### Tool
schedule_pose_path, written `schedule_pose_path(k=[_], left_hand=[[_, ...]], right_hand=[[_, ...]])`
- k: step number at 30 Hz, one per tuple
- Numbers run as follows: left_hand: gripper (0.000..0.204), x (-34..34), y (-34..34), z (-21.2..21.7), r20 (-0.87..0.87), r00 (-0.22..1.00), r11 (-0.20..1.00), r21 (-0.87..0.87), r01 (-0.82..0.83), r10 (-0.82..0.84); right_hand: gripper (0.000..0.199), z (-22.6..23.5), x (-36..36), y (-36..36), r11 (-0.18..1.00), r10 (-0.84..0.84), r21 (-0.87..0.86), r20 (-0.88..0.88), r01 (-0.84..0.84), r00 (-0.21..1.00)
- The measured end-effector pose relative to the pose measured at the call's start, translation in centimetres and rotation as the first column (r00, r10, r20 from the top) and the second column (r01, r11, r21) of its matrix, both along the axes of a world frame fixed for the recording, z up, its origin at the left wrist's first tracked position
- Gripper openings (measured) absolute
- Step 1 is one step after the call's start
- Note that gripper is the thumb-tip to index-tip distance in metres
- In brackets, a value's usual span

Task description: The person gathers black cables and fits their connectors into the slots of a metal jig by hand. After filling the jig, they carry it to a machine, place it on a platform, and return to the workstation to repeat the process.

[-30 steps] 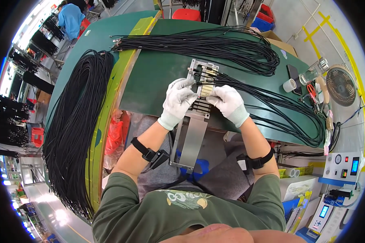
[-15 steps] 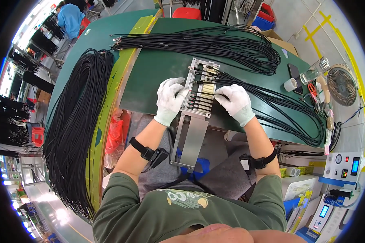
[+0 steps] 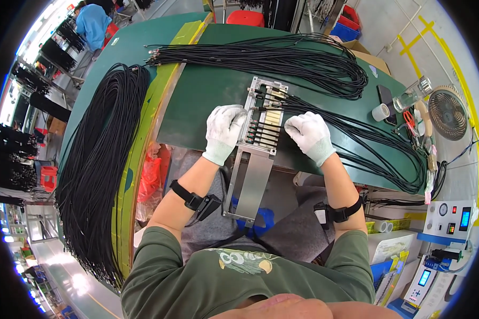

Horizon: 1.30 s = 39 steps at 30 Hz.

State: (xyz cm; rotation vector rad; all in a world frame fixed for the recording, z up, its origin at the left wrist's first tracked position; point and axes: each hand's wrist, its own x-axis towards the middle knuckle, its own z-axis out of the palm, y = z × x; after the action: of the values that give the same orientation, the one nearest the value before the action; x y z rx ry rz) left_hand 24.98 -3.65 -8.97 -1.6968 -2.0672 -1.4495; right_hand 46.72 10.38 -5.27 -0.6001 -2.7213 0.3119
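A silver metal fixture (image 3: 256, 183) stands at the table's near edge, its slotted upper part on the green tabletop. Black cables (image 3: 330, 118) lie with their connector ends side by side in its slots and trail to the right. Cream-coloured blocks (image 3: 273, 116) show between the upper and lower groups of cables. My left hand (image 3: 223, 130), in a white glove, is closed at the fixture's left edge; its fingertips are partly hidden. My right hand (image 3: 310, 135), also gloved, has its fingers curled together just right of the slots, beside the cable ends. What either hand holds cannot be made out.
A long bundle of black cables (image 3: 271, 59) lies across the back, and another (image 3: 104, 159) on the left beyond a yellow-green strip (image 3: 138, 181). At right are a white cup (image 3: 380, 111), a glass bottle (image 3: 410, 94), a fan (image 3: 448, 112) and orange-handled pliers (image 3: 409, 118).
My right hand has drawn slightly right, away from the slots, and its fingers have curled closer together. My left hand's fingers have closed up at the fixture's left edge. The fixture stays put.
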Motion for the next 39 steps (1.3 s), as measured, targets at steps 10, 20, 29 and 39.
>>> schedule_pose_path(k=[10, 20, 29, 39], left_hand=[[0.025, 3.2, 0.1, 1.6, -0.369, 0.922, 0.984, -0.166, 0.057, -0.116], [0.024, 3.7, -1.4, 1.3, -0.316, 0.936, 0.98, -0.172, 0.104, -0.155], [0.017, 3.2, -1.3, 1.2, -0.184, 0.972, 0.985, -0.12, 0.127, -0.148], [0.01, 1.6, -0.8, 0.8, 0.026, 0.999, 0.999, 0.027, 0.04, -0.041]], right_hand=[[0.021, -0.7, -0.8, 1.9, 0.974, -0.089, 0.18, -0.252, 0.137, 0.964], [0.023, -0.4, 0.4, 4.7, 0.914, -0.39, -0.103, 0.051, 0.393, 0.919], [0.013, -1.0, -0.4, 2.7, 0.962, -0.153, 0.215, -0.087, 0.168, 0.984], [0.017, 0.8, 0.6, 1.4, 0.997, 0.044, 0.07, -0.117, -0.036, 0.992]])
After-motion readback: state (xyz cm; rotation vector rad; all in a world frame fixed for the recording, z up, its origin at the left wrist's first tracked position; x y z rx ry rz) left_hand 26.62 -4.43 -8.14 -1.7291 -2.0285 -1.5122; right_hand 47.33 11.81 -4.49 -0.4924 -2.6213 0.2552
